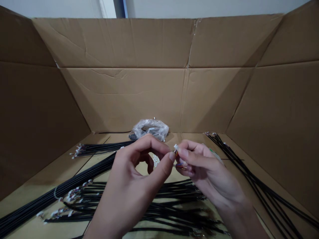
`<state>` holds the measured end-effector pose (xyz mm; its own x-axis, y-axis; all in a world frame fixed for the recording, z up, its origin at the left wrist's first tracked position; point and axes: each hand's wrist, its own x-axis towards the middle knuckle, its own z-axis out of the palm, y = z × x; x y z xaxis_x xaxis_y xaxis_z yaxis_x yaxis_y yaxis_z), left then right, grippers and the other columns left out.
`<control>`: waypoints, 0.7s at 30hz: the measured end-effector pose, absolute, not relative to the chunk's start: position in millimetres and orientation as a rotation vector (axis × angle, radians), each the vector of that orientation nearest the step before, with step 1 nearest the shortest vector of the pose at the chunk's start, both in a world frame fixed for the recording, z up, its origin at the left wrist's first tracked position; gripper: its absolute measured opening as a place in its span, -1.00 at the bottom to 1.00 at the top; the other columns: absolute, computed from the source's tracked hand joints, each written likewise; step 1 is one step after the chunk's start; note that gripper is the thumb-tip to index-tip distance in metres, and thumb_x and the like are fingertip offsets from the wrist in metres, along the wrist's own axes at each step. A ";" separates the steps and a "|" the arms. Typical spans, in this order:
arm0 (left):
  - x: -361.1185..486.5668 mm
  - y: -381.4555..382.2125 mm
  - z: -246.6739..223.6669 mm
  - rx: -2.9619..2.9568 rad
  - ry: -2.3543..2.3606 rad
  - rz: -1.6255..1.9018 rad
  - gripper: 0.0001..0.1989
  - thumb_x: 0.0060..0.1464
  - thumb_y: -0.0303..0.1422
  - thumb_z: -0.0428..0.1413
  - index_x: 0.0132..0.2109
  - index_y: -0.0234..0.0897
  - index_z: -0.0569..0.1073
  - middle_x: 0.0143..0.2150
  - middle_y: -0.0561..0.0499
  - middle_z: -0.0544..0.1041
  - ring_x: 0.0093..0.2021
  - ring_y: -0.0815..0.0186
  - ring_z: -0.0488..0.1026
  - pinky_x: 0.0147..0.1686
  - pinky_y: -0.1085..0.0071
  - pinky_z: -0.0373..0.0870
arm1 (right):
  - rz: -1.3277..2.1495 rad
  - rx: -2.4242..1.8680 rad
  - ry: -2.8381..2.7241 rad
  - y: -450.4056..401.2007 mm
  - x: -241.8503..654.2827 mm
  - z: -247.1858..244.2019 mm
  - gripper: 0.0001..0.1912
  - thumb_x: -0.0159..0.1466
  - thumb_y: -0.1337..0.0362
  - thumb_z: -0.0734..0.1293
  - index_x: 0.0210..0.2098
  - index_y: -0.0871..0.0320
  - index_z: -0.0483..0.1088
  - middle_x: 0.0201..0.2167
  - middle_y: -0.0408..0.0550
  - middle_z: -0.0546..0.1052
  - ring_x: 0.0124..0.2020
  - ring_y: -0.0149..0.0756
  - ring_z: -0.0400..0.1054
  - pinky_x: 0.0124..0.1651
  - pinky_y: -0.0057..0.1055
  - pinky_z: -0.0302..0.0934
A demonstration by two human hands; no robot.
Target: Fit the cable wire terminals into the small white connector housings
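In the middle of the head view, my left hand (136, 186) pinches thin coloured wires between thumb and index finger, its other fingers curled. My right hand (211, 172) is closed on a small white connector (175, 147) at the wire ends, its thumb and fingertips almost touching my left fingertips. More loose wire ends (183, 167) stick out below, by the lower fingers of my right hand. Under both hands lie several short black cables (171, 189) with white connectors (74, 192) at their left ends.
A long black cable bundle (82, 177) runs diagonally at the left, with another bundle (99, 149) behind it. A clear plastic bag (151, 127) sits at the back. More black cables (249, 176) lie right. Cardboard walls (124, 99) surround the work surface.
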<state>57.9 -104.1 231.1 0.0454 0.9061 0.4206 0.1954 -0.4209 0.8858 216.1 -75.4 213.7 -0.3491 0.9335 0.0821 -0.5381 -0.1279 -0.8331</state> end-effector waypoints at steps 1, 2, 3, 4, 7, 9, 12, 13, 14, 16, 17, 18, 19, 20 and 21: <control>57.5 -104.1 231.1 1.682 1.105 1.414 -0.85 0.20 -0.32 0.25 -0.38 -0.13 0.57 -0.37 0.16 0.63 -0.29 0.33 0.57 -0.34 0.45 0.38 | 1.713 -0.579 -0.981 -75.9 216.5 213.6 -0.73 0.01 0.22 0.67 -0.54 0.19 0.55 -0.59 -0.18 0.40 -0.56 -0.52 0.05 -0.49 -0.49 -0.16; 57.2 -104.0 231.4 1.681 1.090 1.410 -0.84 0.20 -0.32 0.25 -0.38 -0.13 0.57 -0.38 0.16 0.63 -0.29 0.33 0.57 -0.34 0.45 0.38 | 1.720 -0.578 -0.976 -76.2 216.8 213.4 -0.73 0.01 0.22 0.67 -0.54 0.19 0.55 -0.58 -0.17 0.40 -0.56 -0.52 0.06 -0.49 -0.49 -0.16; 56.8 -103.8 231.7 1.680 1.081 1.408 -0.85 0.20 -0.31 0.25 -0.37 -0.12 0.58 -0.38 0.17 0.63 -0.29 0.34 0.56 -0.34 0.46 0.38 | 1.729 -0.577 -0.974 -76.4 217.0 213.3 -0.73 0.01 0.22 0.67 -0.54 0.20 0.55 -0.58 -0.17 0.40 -0.56 -0.52 0.06 -0.49 -0.50 -0.16; 56.6 -103.7 232.1 1.685 1.071 1.408 -0.85 0.21 -0.31 0.26 -0.37 -0.12 0.58 -0.37 0.17 0.63 -0.30 0.35 0.56 -0.33 0.46 0.38 | 1.738 -0.573 -0.971 -76.5 217.1 213.1 -0.72 0.01 0.22 0.67 -0.54 0.20 0.55 -0.57 -0.17 0.39 -0.56 -0.52 0.06 -0.49 -0.50 -0.16; 56.3 -103.8 232.9 1.694 1.068 1.433 -0.87 0.22 -0.32 0.26 -0.33 -0.09 0.61 -0.33 0.19 0.64 -0.28 0.37 0.56 -0.32 0.48 0.38 | 1.758 -0.553 -0.957 -75.4 216.5 212.1 -0.74 0.02 0.23 0.66 -0.53 0.20 0.56 -0.56 -0.17 0.38 -0.56 -0.54 0.04 -0.49 -0.50 -0.18; 56.6 -104.5 232.8 1.698 1.074 1.436 -0.86 0.22 -0.33 0.26 -0.34 -0.09 0.61 -0.33 0.19 0.64 -0.27 0.37 0.56 -0.32 0.48 0.38 | 1.764 -0.534 -0.952 -74.3 216.0 211.6 -0.74 0.03 0.25 0.66 -0.53 0.21 0.55 -0.56 -0.17 0.37 -0.56 -0.54 0.02 -0.49 -0.50 -0.19; 57.7 -105.0 231.9 1.694 1.070 1.426 -0.86 0.22 -0.33 0.26 -0.34 -0.10 0.61 -0.35 0.19 0.63 -0.28 0.36 0.57 -0.33 0.46 0.36 | 1.763 -0.521 -0.958 -73.1 215.9 211.4 -0.75 0.05 0.26 0.65 -0.54 0.21 0.55 -0.57 -0.18 0.37 -0.56 -0.55 0.01 -0.48 -0.49 -0.18; 58.1 -104.7 231.7 1.689 1.071 1.425 -0.87 0.22 -0.33 0.26 -0.34 -0.10 0.60 -0.35 0.19 0.63 -0.28 0.36 0.57 -0.33 0.46 0.36 | 1.765 -0.518 -0.959 -73.0 216.2 211.5 -0.75 0.06 0.26 0.65 -0.54 0.20 0.55 -0.57 -0.19 0.36 -0.56 -0.54 0.01 -0.48 -0.49 -0.18; 58.4 -104.4 231.7 1.688 1.066 1.423 -0.87 0.21 -0.33 0.26 -0.35 -0.10 0.60 -0.36 0.19 0.63 -0.28 0.35 0.57 -0.34 0.46 0.36 | 1.770 -0.516 -0.964 -72.9 216.6 211.7 -0.75 0.06 0.27 0.64 -0.54 0.20 0.55 -0.58 -0.19 0.36 -0.56 -0.54 0.01 -0.48 -0.48 -0.18; 58.8 -103.8 232.6 1.687 1.061 1.423 -0.87 0.20 -0.33 0.27 -0.35 -0.10 0.60 -0.36 0.19 0.63 -0.28 0.35 0.57 -0.35 0.46 0.35 | 1.778 -0.510 -0.977 -73.1 217.6 212.2 -0.76 0.08 0.26 0.64 -0.54 0.20 0.55 -0.59 -0.21 0.34 -0.57 -0.54 0.00 -0.48 -0.47 -0.20; 58.9 -103.7 233.4 1.686 1.061 1.428 -0.88 0.19 -0.33 0.27 -0.35 -0.10 0.60 -0.36 0.19 0.63 -0.28 0.35 0.57 -0.36 0.46 0.35 | 1.778 -0.512 -0.985 -73.2 218.2 212.4 -0.76 0.08 0.26 0.64 -0.53 0.19 0.55 -0.59 -0.21 0.34 -0.57 -0.54 0.00 -0.48 -0.47 -0.20; 58.8 -103.8 234.3 1.688 1.062 1.434 -0.88 0.19 -0.34 0.27 -0.35 -0.10 0.60 -0.36 0.18 0.63 -0.28 0.35 0.57 -0.35 0.46 0.35 | 1.774 -0.518 -0.993 -73.5 218.7 212.7 -0.77 0.08 0.26 0.64 -0.53 0.19 0.55 -0.59 -0.21 0.35 -0.58 -0.54 0.01 -0.48 -0.47 -0.21; 58.6 -103.9 235.2 1.687 1.068 1.441 -0.88 0.19 -0.34 0.27 -0.35 -0.10 0.60 -0.37 0.18 0.63 -0.28 0.35 0.57 -0.35 0.46 0.36 | 1.764 -0.526 -1.002 -73.8 219.1 213.1 -0.76 0.07 0.26 0.64 -0.53 0.19 0.56 -0.59 -0.21 0.36 -0.58 -0.54 0.01 -0.49 -0.46 -0.21; 58.3 -104.1 235.9 1.690 1.075 1.449 -0.88 0.19 -0.34 0.27 -0.35 -0.11 0.60 -0.37 0.18 0.63 -0.28 0.34 0.57 -0.35 0.46 0.36 | 1.752 -0.534 -1.011 -74.1 219.4 213.4 -0.76 0.06 0.25 0.65 -0.53 0.19 0.56 -0.60 -0.21 0.36 -0.58 -0.54 0.02 -0.49 -0.46 -0.21; 57.7 -104.3 236.2 1.700 1.075 1.453 -0.88 0.18 -0.34 0.27 -0.36 -0.11 0.59 -0.37 0.17 0.63 -0.29 0.34 0.57 -0.35 0.46 0.36 | 1.740 -0.545 -1.021 -74.5 219.6 213.7 -0.75 0.05 0.25 0.65 -0.53 0.19 0.56 -0.60 -0.21 0.37 -0.58 -0.54 0.02 -0.49 -0.46 -0.21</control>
